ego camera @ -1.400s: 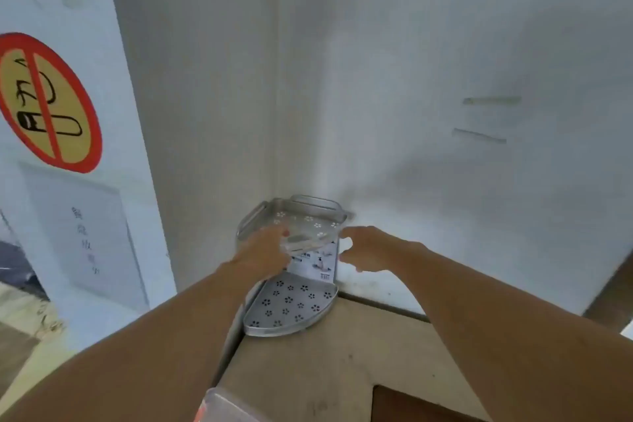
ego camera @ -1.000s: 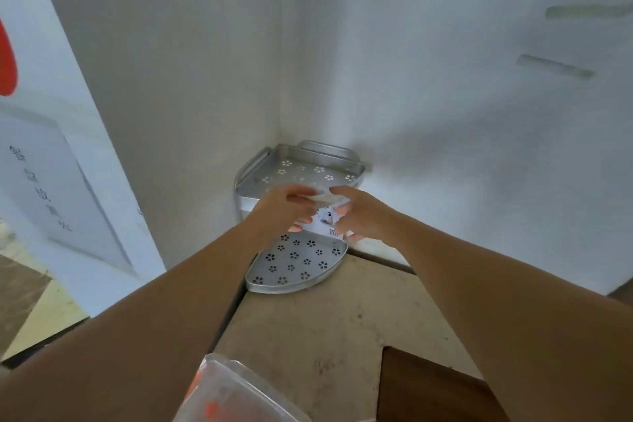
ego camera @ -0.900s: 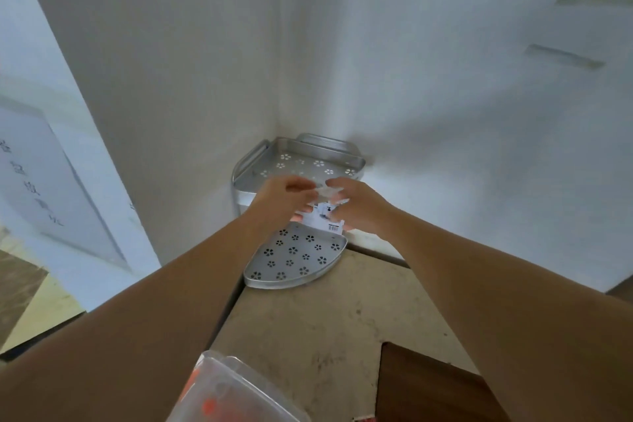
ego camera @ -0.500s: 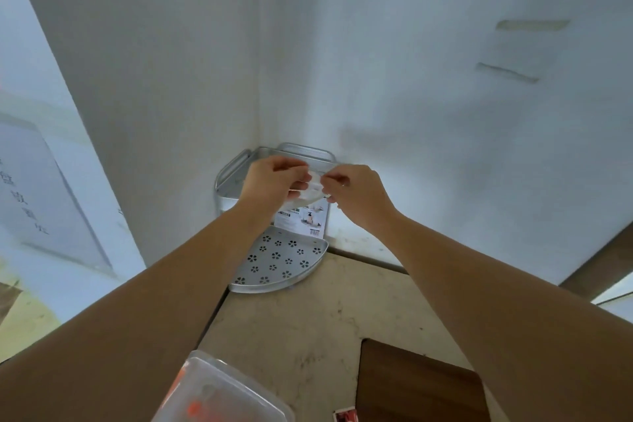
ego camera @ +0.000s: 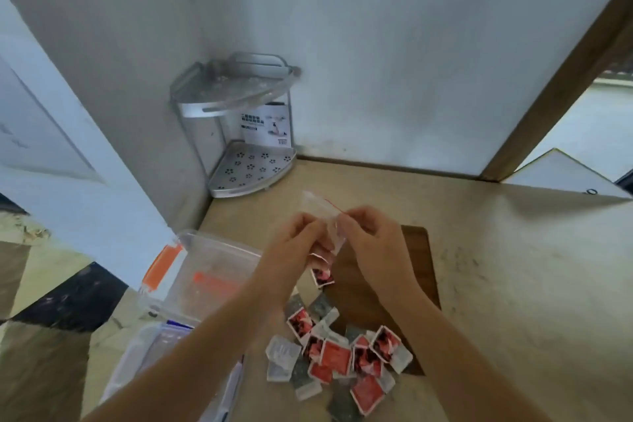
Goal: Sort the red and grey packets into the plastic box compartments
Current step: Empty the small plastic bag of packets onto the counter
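Observation:
Both hands hold a small clear zip bag (ego camera: 323, 212) with a red seal line above the counter. My left hand (ego camera: 294, 243) pinches its left side and my right hand (ego camera: 371, 238) pinches its right side. Below them, a pile of several red and grey packets (ego camera: 342, 353) lies on the counter and on the near edge of a dark wooden board (ego camera: 416, 271). One red packet (ego camera: 322, 276) lies apart, just under my left hand. The clear plastic box (ego camera: 191, 288) with orange latches stands to the left, partly hidden by my left forearm.
A two-tier metal corner rack (ego camera: 246, 127) with a printed card on its lower shelf stands in the wall corner. The beige counter (ego camera: 513, 284) spreads to the right. A wooden frame (ego camera: 555, 86) slants at the upper right.
Both hands came down from the corner rack's top shelf to above the counter, bringing the clear bag. The view tilted down, so the packets and box now show.

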